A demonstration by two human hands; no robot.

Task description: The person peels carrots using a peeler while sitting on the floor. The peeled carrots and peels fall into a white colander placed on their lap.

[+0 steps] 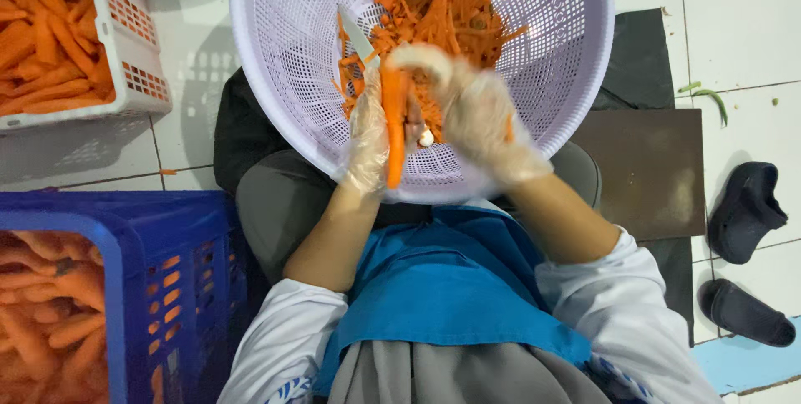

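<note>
Nearest, our gloved left hand [367,133] grips an upright carrot [394,124] while our right hand [471,112] closes round a small knife [359,37], over the lilac colander [275,78] on our lap. Beyond lie white floor tiles [743,28], carrot crates and dark slippers [747,220].

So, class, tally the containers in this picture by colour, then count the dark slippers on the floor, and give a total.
Lilac round basket: 1
White crate: 1
Blue crate: 1
Dark slippers: 2
Total: 5
</note>
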